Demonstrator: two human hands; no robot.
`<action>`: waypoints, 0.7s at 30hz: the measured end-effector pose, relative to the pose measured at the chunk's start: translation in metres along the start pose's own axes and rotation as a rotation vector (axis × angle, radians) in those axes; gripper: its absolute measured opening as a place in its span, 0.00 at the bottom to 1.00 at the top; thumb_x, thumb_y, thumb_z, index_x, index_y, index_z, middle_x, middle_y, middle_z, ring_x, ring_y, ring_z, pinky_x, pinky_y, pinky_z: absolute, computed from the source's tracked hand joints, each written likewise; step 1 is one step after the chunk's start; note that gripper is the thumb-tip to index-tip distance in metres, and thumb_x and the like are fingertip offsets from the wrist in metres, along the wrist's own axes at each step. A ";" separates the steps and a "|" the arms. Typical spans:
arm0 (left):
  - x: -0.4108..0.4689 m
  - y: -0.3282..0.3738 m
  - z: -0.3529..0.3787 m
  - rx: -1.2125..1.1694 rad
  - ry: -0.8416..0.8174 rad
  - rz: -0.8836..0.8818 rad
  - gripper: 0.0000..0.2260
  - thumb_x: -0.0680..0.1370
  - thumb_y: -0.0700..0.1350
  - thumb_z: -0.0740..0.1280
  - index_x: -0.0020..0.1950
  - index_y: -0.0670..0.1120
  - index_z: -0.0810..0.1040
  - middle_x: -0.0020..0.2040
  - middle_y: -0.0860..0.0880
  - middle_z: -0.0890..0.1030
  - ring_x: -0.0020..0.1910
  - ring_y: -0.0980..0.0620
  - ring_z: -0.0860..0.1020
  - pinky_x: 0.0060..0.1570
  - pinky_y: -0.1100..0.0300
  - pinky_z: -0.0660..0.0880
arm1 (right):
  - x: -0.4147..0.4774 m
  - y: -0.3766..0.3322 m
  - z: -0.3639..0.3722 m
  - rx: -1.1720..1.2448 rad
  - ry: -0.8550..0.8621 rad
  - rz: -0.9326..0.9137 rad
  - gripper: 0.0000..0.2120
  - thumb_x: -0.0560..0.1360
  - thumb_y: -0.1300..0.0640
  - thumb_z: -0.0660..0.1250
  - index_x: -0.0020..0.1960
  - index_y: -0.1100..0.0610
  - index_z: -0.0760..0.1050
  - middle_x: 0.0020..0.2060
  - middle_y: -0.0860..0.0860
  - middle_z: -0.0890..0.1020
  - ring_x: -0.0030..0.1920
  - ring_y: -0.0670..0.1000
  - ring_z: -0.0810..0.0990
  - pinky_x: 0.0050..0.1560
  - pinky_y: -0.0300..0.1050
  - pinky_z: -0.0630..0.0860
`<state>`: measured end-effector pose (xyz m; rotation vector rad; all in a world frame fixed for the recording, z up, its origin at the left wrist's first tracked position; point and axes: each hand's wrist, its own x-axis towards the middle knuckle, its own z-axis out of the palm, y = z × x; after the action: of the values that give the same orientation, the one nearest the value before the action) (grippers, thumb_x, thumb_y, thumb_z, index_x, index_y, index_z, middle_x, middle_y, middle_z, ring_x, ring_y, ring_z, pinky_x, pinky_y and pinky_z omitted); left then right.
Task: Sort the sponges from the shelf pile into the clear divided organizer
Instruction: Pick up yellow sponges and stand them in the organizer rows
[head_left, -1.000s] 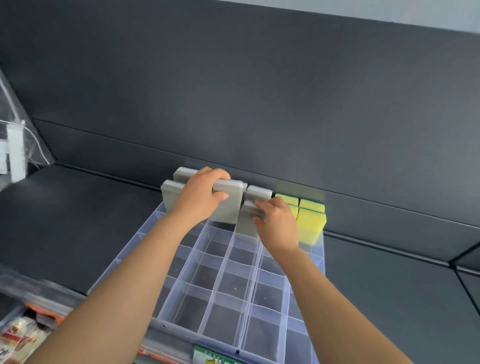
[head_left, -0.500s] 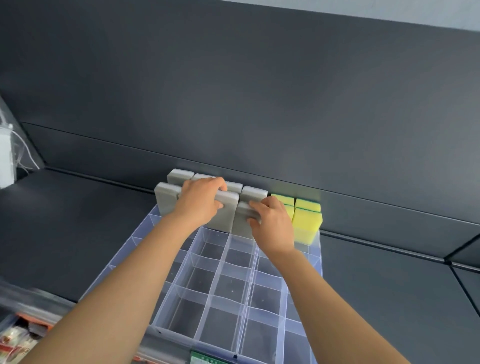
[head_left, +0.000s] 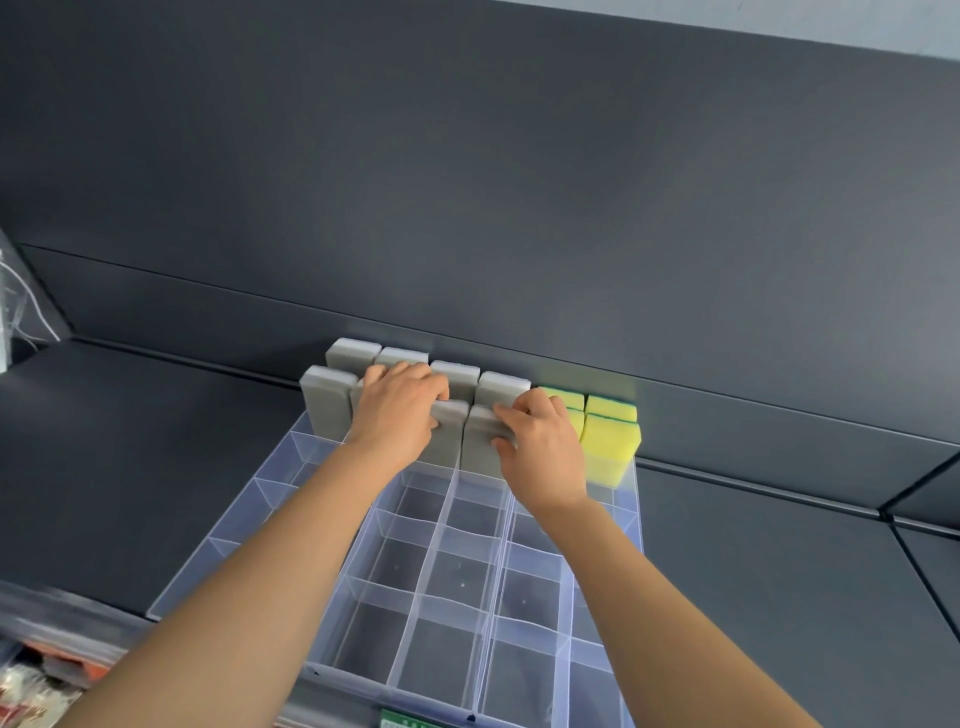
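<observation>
1. While you are seating the gray sponges (head_left: 328, 402) on edge, your left hand (head_left: 397, 415) is curling its fingers (head_left: 401, 373) over the tops of the near gray row. The thumb is pressing the front face of the third gray sponge (head_left: 448, 435). That hand is clamping the sponges rather than lying flat, probably to stop them tipping toward you.
2. Your right hand (head_left: 543, 444) is pinching the rightmost gray sponge (head_left: 480, 449). Its fingers are lying close together across the top and the thumb is bearing on the front face. This looks like a grip for squaring that sponge in line with its neighbour.
3. Moving outward, all the sponges are standing upright in two rows across the far end of the organizer (head_left: 434, 569). The gray ones are filling the left and middle, and the yellow sponges (head_left: 608, 447) are filling the right. Standing them on edge seems to be what is letting each one fit a narrow compartment, and the colours are sitting apart as sorted groups. Your right hand is hiding where gray meets yellow.
4. Nearer compartments are showing nothing inside. The organizer is resting on the dark shelf (head_left: 104, 467), with its far end close to the back panel (head_left: 467, 208). I judge the panel is acting as a backstop for the far row.
5. No loose pile is showing anywhere, so I cannot tell how many sponges are waiting. Some blurred packets (head_left: 31, 686) are lying at the near left.
</observation>
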<state>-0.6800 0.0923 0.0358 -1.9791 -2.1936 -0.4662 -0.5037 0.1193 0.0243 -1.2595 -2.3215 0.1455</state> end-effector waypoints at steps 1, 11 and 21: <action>0.000 0.000 0.000 0.001 0.006 0.009 0.11 0.72 0.41 0.71 0.53 0.51 0.76 0.52 0.54 0.76 0.56 0.51 0.71 0.53 0.57 0.57 | 0.000 0.000 0.000 0.000 -0.001 0.000 0.13 0.75 0.60 0.67 0.59 0.57 0.78 0.53 0.53 0.75 0.52 0.55 0.70 0.45 0.48 0.75; -0.004 0.001 -0.004 0.039 -0.039 -0.004 0.16 0.73 0.47 0.70 0.60 0.54 0.74 0.56 0.53 0.74 0.60 0.51 0.68 0.53 0.56 0.55 | -0.005 -0.003 0.000 -0.033 -0.016 0.017 0.18 0.75 0.57 0.68 0.64 0.55 0.74 0.56 0.53 0.72 0.55 0.54 0.69 0.49 0.45 0.75; -0.010 0.033 -0.010 -0.027 0.037 0.153 0.15 0.74 0.52 0.68 0.60 0.55 0.75 0.60 0.55 0.73 0.63 0.51 0.65 0.54 0.54 0.56 | -0.043 0.024 -0.024 -0.106 0.052 0.150 0.21 0.76 0.51 0.66 0.67 0.56 0.70 0.60 0.54 0.74 0.58 0.56 0.70 0.54 0.47 0.71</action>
<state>-0.6471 0.0825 0.0467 -2.1144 -2.0051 -0.5087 -0.4553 0.0947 0.0218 -1.4728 -2.2158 0.0399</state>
